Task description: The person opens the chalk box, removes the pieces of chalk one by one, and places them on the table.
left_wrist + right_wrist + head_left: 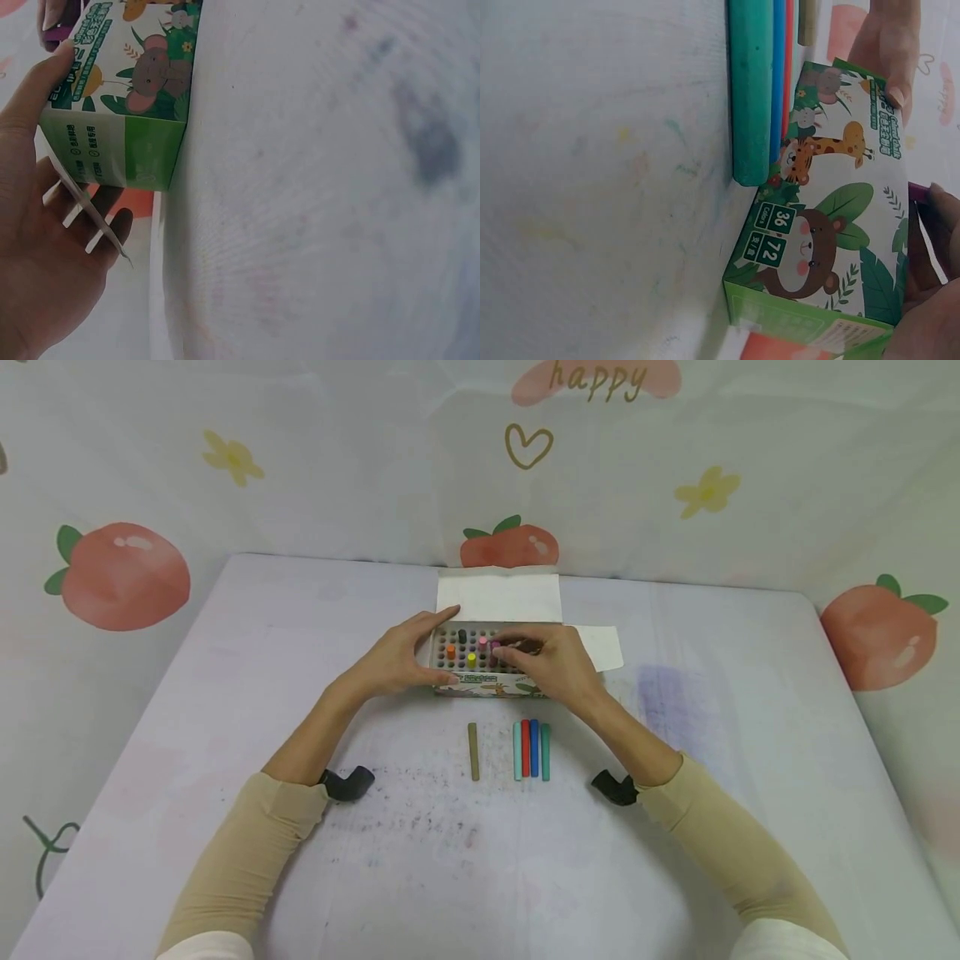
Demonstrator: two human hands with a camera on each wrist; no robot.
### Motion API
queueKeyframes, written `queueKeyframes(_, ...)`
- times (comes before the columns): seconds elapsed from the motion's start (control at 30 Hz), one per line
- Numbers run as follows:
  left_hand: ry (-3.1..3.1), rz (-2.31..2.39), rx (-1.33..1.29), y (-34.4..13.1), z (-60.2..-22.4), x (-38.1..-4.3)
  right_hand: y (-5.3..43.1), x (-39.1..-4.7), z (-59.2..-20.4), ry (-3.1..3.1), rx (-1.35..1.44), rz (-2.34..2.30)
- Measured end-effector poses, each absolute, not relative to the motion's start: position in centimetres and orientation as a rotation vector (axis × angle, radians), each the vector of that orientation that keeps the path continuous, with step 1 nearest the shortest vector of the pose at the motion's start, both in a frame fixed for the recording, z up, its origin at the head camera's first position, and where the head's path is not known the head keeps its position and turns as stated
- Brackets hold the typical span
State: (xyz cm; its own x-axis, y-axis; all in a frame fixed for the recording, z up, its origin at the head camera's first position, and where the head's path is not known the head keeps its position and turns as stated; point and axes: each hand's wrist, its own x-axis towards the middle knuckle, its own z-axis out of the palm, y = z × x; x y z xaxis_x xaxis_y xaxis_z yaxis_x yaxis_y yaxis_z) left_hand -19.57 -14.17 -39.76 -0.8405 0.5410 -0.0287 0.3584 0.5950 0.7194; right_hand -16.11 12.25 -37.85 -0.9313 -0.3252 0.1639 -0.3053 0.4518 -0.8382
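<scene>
- Pinching a purple stick (495,648) with thumb and fingers of the right hand (561,663), at the open box (491,686), far middle of the table (420,877)
- Spanning the box's left end with spread fingers of the left hand (396,662)
- With black stick (462,636), pink stick (483,644), orange stick (451,652) and yellow stick (471,660) upright in its holes
- With an olive stick (473,752) lying nearer, four coloured sticks (526,748) close together to its right

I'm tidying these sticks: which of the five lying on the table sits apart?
The olive-brown stick, leftmost in the head view. A clear gap separates it from the pale green one, red one, blue one and teal one, grouped together.
</scene>
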Motion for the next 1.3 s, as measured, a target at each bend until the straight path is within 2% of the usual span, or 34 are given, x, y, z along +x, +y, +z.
queueKeyframes(0.57,2.547,1.118,0.752,-14.2,-39.7,-19.5,13.0,-15.5,-37.2,2.552,-0.798,-1.842)
queueKeyframes(0.87,2.550,1.124,0.749,-14.3,-39.8,-19.5,12.9,-14.2,-36.2,2.467,-0.621,-1.855)
queueKeyframes(1.3,2.560,1.094,0.746,-14.3,-39.6,-19.5,13.3,-12.8,-36.4,2.406,-0.530,-1.765)
